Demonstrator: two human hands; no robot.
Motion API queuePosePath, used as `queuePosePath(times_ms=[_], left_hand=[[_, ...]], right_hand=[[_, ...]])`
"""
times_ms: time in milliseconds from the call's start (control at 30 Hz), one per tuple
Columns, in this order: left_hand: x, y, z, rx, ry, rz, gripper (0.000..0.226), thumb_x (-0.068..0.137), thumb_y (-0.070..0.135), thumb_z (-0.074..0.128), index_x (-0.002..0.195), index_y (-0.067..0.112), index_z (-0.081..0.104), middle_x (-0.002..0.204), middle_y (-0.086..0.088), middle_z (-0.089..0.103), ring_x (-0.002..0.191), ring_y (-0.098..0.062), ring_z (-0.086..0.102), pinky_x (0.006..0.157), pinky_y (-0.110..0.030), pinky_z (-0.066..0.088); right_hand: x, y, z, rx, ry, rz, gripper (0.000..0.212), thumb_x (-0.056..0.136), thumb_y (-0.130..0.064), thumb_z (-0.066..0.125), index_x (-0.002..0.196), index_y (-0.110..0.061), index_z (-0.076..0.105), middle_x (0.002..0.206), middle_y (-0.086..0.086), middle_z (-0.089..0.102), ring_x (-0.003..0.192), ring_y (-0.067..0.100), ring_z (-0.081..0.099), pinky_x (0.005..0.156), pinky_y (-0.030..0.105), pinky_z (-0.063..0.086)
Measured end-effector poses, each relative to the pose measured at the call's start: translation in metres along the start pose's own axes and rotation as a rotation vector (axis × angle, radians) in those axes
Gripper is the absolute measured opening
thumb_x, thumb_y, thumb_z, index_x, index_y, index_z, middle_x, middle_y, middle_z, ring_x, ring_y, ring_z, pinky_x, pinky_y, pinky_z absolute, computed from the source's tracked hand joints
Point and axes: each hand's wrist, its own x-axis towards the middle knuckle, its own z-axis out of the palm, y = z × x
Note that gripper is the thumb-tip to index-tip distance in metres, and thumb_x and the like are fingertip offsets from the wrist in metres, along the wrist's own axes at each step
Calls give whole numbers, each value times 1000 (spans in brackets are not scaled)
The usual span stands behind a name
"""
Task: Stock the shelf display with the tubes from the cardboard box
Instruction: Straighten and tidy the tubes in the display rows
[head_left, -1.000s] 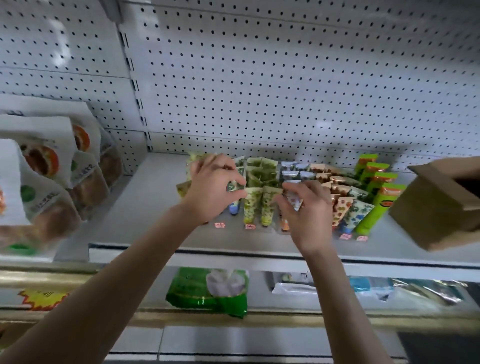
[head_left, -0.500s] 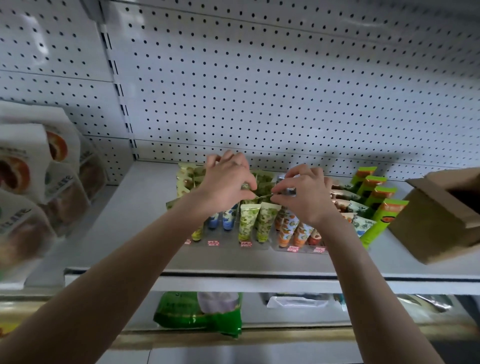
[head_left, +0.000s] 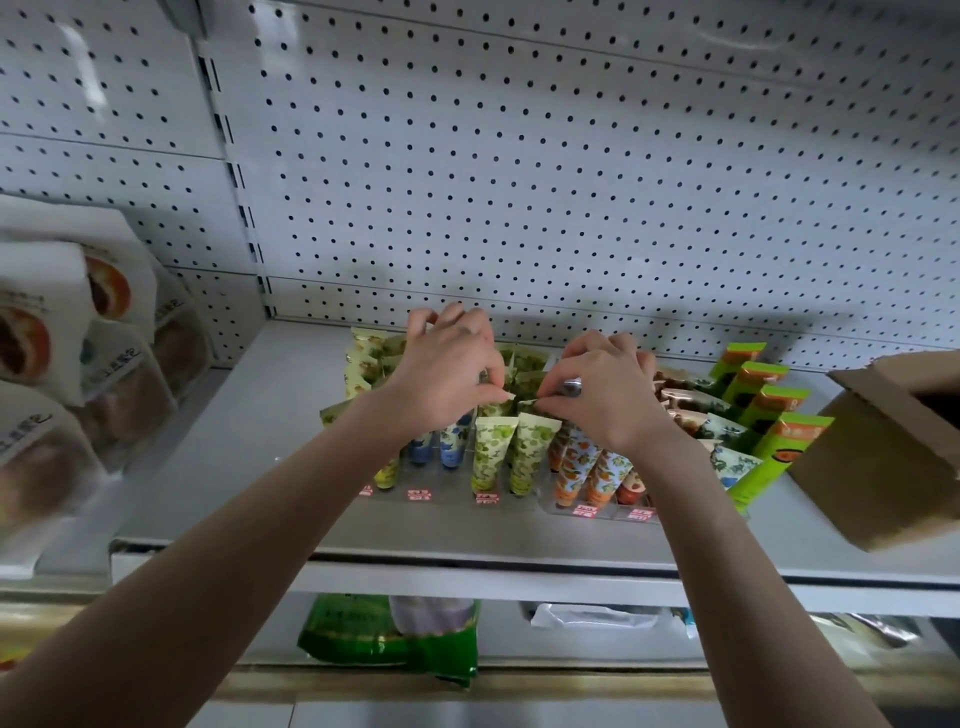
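Rows of small patterned tubes stand caps down in a clear display tray (head_left: 524, 503) on the white shelf (head_left: 249, 441). Two green-leaf tubes (head_left: 511, 452) stand at the front, with blue ones (head_left: 441, 447) to their left and orange ones (head_left: 582, 470) to their right. My left hand (head_left: 447, 369) pinches the top edge of a green tube in the rows behind. My right hand (head_left: 605, 392) pinches the crimped end of another green tube just beside it. The open cardboard box (head_left: 883, 452) sits on the shelf at the right.
Tall bright-green tubes (head_left: 763, 415) lean between the display and the box. White bagged pastries (head_left: 67, 353) fill the left side. A white pegboard wall (head_left: 519, 156) backs the shelf. A green packet (head_left: 395, 639) lies on the shelf below.
Both hands have moved back from the front tubes to the rows behind and drawn closer together. The camera has tilted up a little.
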Motion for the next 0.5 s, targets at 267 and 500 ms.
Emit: queuePosePath(times_ms=[267, 500], left_hand=[[0, 0, 2, -28, -23, -20, 18, 79, 45, 66, 87, 29, 70, 100, 13, 39, 107, -11, 33, 90, -31, 12], [1, -1, 4, -35, -20, -25, 17, 80, 43, 67, 86, 28, 71, 99, 13, 39, 105, -10, 32, 90, -31, 12]], right_hand=[[2, -1, 0, 6, -17, 4, 4, 80, -37, 70, 78, -34, 69, 107, -10, 43, 107, 16, 28, 78, 26, 10], [3, -1, 2, -22, -16, 10, 8, 80, -39, 70, 82, -31, 72, 110, -9, 46, 107, 17, 28, 79, 27, 11]])
